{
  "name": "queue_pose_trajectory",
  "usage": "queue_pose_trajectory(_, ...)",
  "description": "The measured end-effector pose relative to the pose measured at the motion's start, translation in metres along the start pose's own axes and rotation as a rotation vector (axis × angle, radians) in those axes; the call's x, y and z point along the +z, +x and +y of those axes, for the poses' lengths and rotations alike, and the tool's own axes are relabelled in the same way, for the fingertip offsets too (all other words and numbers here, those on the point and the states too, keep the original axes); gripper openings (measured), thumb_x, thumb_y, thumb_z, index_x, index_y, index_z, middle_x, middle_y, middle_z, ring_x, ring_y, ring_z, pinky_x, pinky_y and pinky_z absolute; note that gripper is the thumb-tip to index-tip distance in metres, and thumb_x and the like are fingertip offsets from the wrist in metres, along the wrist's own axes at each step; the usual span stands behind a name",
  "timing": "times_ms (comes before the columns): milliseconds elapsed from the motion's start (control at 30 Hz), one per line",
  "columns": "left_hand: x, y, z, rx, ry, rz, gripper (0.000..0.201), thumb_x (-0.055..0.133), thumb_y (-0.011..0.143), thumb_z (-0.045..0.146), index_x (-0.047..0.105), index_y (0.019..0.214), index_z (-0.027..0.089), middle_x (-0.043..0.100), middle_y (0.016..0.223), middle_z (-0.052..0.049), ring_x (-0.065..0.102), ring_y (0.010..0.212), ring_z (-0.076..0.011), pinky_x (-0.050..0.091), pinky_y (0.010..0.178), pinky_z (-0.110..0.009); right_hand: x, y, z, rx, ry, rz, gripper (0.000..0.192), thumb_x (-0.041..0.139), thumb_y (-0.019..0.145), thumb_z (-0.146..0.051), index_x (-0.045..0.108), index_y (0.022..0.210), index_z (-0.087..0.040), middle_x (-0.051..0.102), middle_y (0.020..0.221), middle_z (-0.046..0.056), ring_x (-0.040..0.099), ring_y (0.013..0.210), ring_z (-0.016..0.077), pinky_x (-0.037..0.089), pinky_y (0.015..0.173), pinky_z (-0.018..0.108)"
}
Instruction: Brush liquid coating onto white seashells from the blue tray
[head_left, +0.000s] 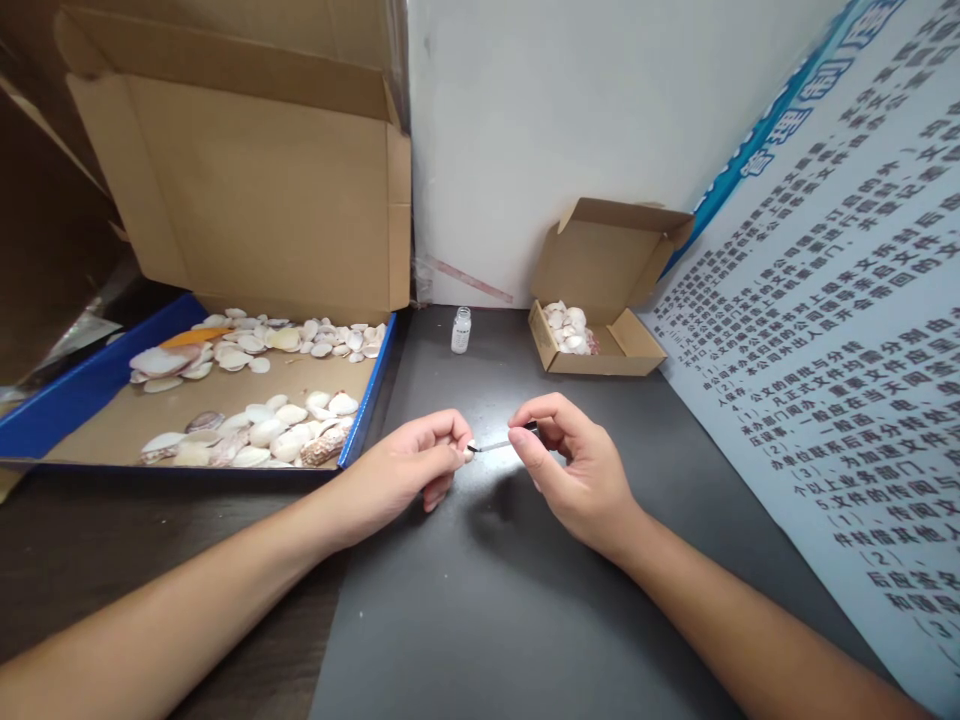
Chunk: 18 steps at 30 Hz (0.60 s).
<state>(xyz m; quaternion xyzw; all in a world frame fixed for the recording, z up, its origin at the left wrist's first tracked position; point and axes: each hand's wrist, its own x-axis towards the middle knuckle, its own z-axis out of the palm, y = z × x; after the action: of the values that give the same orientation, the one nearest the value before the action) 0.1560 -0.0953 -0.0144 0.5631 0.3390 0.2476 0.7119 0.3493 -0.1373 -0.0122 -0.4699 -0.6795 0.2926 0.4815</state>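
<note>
With both forearms stretched over the dark table (480, 620), my left hand (409, 470) is curled, fingers (450, 440) pinched on something tiny at the tips; too small to tell what, maybe a small pale bit at the thumb. My right hand (577, 470) is closed too: thumb and forefinger clamp a thin brush (501, 441), dark handle end at my fingers, thin shaft running left. Its tip touches or sits just at my left fingertips; cannot separate the two. Both hands hover low above the table, near each other, the brush bridging the gap.

Behind the hands, against the white wall (570, 130), a small clear bottle (461, 330) stands upright with no cap visible on it. Right of it is a small cardboard box (600, 300), lid flipped up, a handful of pale shells (570, 328) in its left end, the rest of the floor bare.

Far left: a blue-edged tray (97, 385) with a brown floor holds many shells (255, 430), white and cream, a few brown-mottled, in two loose groups, one near, one along the back. A large open carton (247, 180) stands behind the tray. To my right, a printed sign (840, 330) with dense text leans along the table edge.
</note>
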Motion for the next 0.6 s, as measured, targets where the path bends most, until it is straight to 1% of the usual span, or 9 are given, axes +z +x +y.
queue_pose_trajectory(100,-0.0003,-0.0004,-0.0004,0.011,0.0,-0.004,0.014,0.056,0.087,0.03,0.048,0.081,0.02,0.038,0.057,0.009,0.036,0.05,-0.0082,0.035,0.05,-0.021,-0.0005,0.0,0.0012,0.003,0.022,-0.01,0.01,0.058,0.094,-0.027,0.059,0.086,-0.022,0.044,0.058,-0.007,0.041,0.047,0.0084,0.034,0.047,0.023)
queue_pose_trajectory(200,-0.0008,-0.0005,-0.001,0.014,-0.003,-0.012,0.013,0.055,0.087,0.029,0.048,0.081,0.02,0.039,0.058,0.008,0.037,0.05,-0.008,0.035,0.05,-0.021,-0.0008,0.0005,0.0027,-0.007,0.043,-0.023,0.013,0.058,0.095,-0.028,0.061,0.084,-0.021,0.049,0.062,-0.005,0.043,0.05,0.0087,0.036,0.049,0.023)
queue_pose_trajectory(333,-0.0015,-0.0004,-0.0015,0.012,0.001,-0.014,0.013,0.054,0.089,0.028,0.049,0.08,0.02,0.04,0.058,0.008,0.038,0.051,-0.0078,0.036,0.051,-0.021,-0.0016,0.0015,0.0034,-0.002,-0.017,-0.018,0.014,0.058,0.095,-0.026,0.06,0.082,-0.021,0.054,0.069,-0.004,0.045,0.057,0.0089,0.037,0.054,0.022)
queue_pose_trajectory(433,-0.0012,-0.0006,-0.0015,0.008,-0.002,-0.008,0.015,0.055,0.089,0.03,0.048,0.08,0.02,0.039,0.057,0.008,0.037,0.051,-0.0079,0.035,0.051,-0.021,-0.0023,0.0004,0.0035,0.01,-0.007,0.004,0.016,0.056,0.096,-0.027,0.059,0.082,-0.021,0.052,0.067,-0.005,0.042,0.055,0.0084,0.035,0.054,0.022)
queue_pose_trajectory(600,-0.0006,-0.0014,-0.0006,-0.008,-0.01,-0.004,0.013,0.054,0.087,0.029,0.047,0.079,0.02,0.039,0.056,0.007,0.036,0.051,-0.0087,0.034,0.052,-0.022,-0.0012,-0.0027,0.005,-0.003,0.087,0.029,0.016,0.052,0.099,-0.028,0.058,0.086,-0.022,0.048,0.065,-0.006,0.04,0.05,0.0076,0.034,0.051,0.023)
